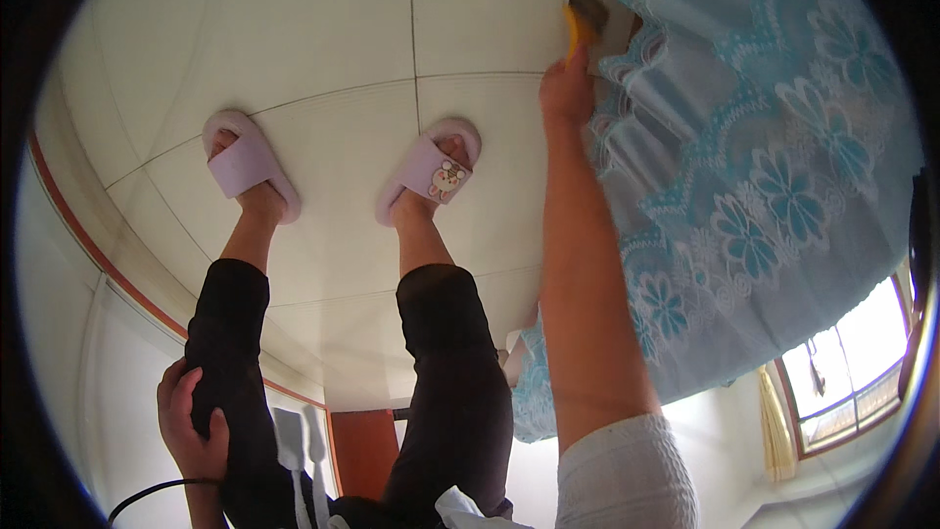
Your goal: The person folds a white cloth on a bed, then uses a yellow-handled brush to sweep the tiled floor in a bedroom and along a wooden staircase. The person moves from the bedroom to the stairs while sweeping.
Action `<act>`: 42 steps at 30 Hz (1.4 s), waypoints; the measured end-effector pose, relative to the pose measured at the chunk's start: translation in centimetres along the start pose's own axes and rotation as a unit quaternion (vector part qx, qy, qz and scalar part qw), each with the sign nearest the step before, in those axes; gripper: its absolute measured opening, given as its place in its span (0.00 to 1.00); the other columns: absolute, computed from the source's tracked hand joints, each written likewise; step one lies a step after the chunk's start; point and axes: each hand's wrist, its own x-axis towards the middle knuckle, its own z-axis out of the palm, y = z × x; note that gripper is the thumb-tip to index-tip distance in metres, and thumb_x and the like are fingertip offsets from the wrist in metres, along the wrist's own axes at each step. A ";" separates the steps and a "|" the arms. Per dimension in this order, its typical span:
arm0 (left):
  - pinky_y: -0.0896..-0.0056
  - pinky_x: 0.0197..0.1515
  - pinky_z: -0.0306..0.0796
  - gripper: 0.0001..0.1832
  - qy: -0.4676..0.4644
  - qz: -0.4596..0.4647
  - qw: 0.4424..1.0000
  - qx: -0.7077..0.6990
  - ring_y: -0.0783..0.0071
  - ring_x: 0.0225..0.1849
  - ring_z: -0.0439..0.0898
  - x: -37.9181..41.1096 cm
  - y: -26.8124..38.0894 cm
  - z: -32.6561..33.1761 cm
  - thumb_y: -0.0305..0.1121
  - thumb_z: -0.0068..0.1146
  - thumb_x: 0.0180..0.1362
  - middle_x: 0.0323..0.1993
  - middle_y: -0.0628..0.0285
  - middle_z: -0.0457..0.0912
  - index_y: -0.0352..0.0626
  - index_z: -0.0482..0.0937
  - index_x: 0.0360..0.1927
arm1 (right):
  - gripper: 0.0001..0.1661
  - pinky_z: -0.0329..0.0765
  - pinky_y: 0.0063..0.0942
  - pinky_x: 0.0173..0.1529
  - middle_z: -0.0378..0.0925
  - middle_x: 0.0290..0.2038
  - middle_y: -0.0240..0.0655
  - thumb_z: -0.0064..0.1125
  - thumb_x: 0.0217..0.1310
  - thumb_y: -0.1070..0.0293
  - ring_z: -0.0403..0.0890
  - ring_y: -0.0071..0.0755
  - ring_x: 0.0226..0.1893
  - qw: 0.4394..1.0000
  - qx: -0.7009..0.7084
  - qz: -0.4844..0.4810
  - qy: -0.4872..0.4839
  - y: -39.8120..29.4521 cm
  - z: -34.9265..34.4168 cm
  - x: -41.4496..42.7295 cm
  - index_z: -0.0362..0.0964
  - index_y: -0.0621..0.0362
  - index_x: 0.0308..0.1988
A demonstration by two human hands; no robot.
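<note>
A brush [586, 11] with a yellow handle and dark bristles is in my right hand [569, 90], which is closed round the handle. The brush looks slightly blurred, above the pale floor beside the scalloped edge of a light blue lace cloth [742, 184] with flower patterns. My left hand [192, 419] rests against my dark trouser leg with its fingers curved and apart, holding nothing.
Large pale floor tiles [330, 29] lie under my feet in lilac slippers [246, 162]. A wall with a reddish-brown trim [95, 250] runs along the left. White cables [302, 488] hang before me. At the lower right is a window [844, 367] with a yellowish curtain [776, 426].
</note>
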 end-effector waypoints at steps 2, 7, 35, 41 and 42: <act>0.59 0.54 0.61 0.25 -0.003 0.001 1.000 0.001 0.52 0.51 0.67 -0.6 -0.2 -0.1 0.25 0.48 0.35 0.49 0.49 0.68 0.39 0.70 0.44 | 0.33 0.73 0.47 0.34 0.73 0.36 0.49 0.44 0.56 0.62 0.76 0.52 0.35 0.997 -0.015 0.046 -0.057 2.8 0.5 -5.9 0.43 0.37 0.60; 0.60 0.54 0.60 0.24 -0.007 0.028 1.000 0.004 0.51 0.51 0.67 -1.1 -0.9 0.7 0.27 0.49 0.36 0.49 0.49 0.68 0.39 0.70 0.44 | 0.30 0.73 0.43 0.41 0.74 0.41 0.45 0.42 0.54 0.63 0.76 0.48 0.41 0.929 -0.061 0.194 -0.309 11.3 0.5 -20.1 0.50 0.39 0.58; 0.62 0.51 0.64 0.37 -0.074 0.026 0.990 0.119 0.53 0.51 0.68 -5.8 -3.9 1.3 0.46 0.58 0.44 0.49 0.46 0.68 0.39 0.61 0.56 | 0.22 0.72 0.30 0.31 0.76 0.29 0.39 0.52 0.50 0.59 0.76 0.35 0.27 0.833 0.127 0.456 -0.288 19.3 -10.8 -55.3 0.70 0.58 0.44; 0.61 0.50 0.65 0.36 -0.010 -0.002 0.984 0.178 0.52 0.50 0.69 -9.2 -0.4 7.3 0.46 0.56 0.45 0.48 0.46 0.69 0.39 0.60 0.56 | 0.23 0.70 0.42 0.46 0.73 0.41 0.47 0.43 0.52 0.56 0.74 0.52 0.42 0.893 0.107 0.308 -0.311 23.1 -9.4 -48.7 0.66 0.57 0.46; 0.60 0.49 0.66 0.36 -0.004 -0.002 0.983 0.182 0.51 0.49 0.69 -9.8 -0.5 8.5 0.46 0.56 0.45 0.48 0.45 0.69 0.39 0.60 0.56 | 0.24 0.70 0.41 0.46 0.73 0.42 0.47 0.43 0.52 0.55 0.73 0.51 0.43 0.891 0.135 0.307 -0.308 23.8 -9.0 -48.5 0.65 0.56 0.47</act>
